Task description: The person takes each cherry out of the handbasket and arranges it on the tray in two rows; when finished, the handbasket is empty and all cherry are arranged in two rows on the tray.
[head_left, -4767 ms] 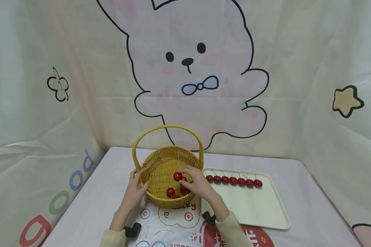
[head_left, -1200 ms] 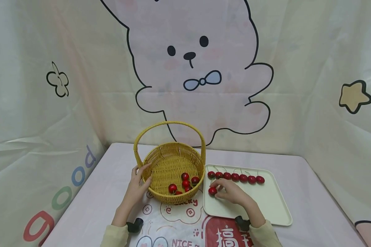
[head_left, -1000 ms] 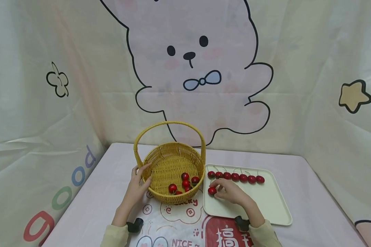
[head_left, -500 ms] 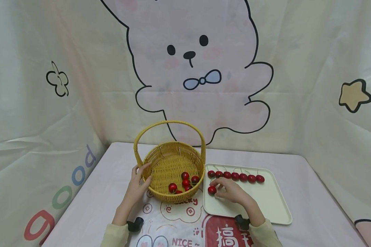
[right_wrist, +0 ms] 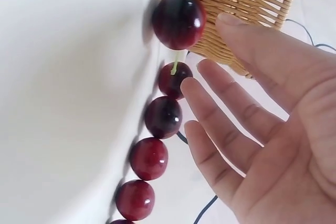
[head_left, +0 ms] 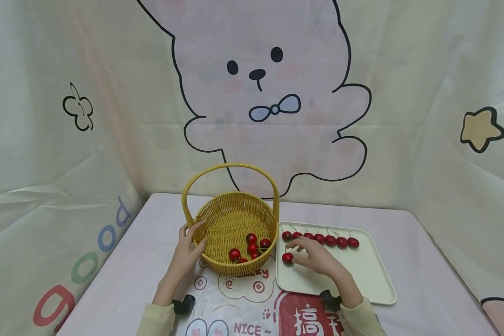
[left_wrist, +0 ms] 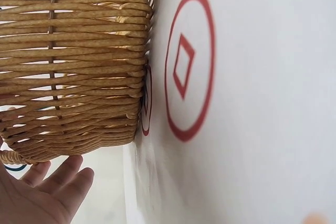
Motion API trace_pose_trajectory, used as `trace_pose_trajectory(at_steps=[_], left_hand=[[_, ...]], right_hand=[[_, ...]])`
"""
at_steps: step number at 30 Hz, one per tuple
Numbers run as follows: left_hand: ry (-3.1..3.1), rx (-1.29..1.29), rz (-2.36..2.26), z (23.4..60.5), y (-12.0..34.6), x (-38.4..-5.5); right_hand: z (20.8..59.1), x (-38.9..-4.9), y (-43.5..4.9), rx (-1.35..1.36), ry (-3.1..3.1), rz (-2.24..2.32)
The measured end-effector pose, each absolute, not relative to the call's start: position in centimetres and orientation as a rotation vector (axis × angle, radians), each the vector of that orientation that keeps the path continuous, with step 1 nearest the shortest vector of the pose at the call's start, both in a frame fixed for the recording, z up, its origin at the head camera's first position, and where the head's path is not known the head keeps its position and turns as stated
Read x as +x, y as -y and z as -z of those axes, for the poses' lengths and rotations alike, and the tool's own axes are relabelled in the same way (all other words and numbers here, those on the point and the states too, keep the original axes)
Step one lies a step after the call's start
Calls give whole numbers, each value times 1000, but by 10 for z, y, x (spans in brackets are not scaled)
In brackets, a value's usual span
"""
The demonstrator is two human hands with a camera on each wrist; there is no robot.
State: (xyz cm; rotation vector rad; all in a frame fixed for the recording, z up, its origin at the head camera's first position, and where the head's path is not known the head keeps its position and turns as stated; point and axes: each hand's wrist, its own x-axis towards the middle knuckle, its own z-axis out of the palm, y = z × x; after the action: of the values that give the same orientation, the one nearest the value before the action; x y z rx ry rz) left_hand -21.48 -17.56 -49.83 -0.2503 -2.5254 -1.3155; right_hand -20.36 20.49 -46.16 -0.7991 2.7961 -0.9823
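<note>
My left hand (head_left: 185,254) holds the left rim of a yellow wicker basket (head_left: 218,224), thumb and index finger over the edge. In the left wrist view its other fingers (left_wrist: 65,179) lie outside the weave (left_wrist: 79,72). Inside the basket are several red cherries (head_left: 252,248). My right hand (head_left: 317,256) hovers over a cream tray (head_left: 353,275), fingers spread and holding nothing. Just beside its fingertips a single cherry (head_left: 287,258) lies on the tray; the right wrist view shows the thumb apart from this cherry (right_wrist: 179,20). Behind it runs a row of cherries (head_left: 330,241), partly hidden by the hand.
The tray stands directly right of the basket. A tall arched handle (head_left: 231,164) rises over the basket. Under both lies a white tablecloth (head_left: 122,270) with red prints. A cartoon-printed curtain (head_left: 319,154) stands behind the table and at both sides.
My right hand has gone from the basket to the tray with a cherry, set it in front of the row, and just let go, fingers lifting slightly. My left hand stays at the rim.
</note>
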Motion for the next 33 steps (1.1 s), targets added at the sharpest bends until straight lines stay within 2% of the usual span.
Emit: trace_pose_trajectory(at_steps=[16,26,33], left_hand=[[2534,-242,1340,498,175,-212],[2543,-227,1356,495,173,-213],[2540,-232,1355,493,174,-212]], right_hand=[[444,-195,-191,-854,-2988,1046],[440,-191,-168,-1012,-3041,1144],[440,-196,-147,-1259,-2987,1166]])
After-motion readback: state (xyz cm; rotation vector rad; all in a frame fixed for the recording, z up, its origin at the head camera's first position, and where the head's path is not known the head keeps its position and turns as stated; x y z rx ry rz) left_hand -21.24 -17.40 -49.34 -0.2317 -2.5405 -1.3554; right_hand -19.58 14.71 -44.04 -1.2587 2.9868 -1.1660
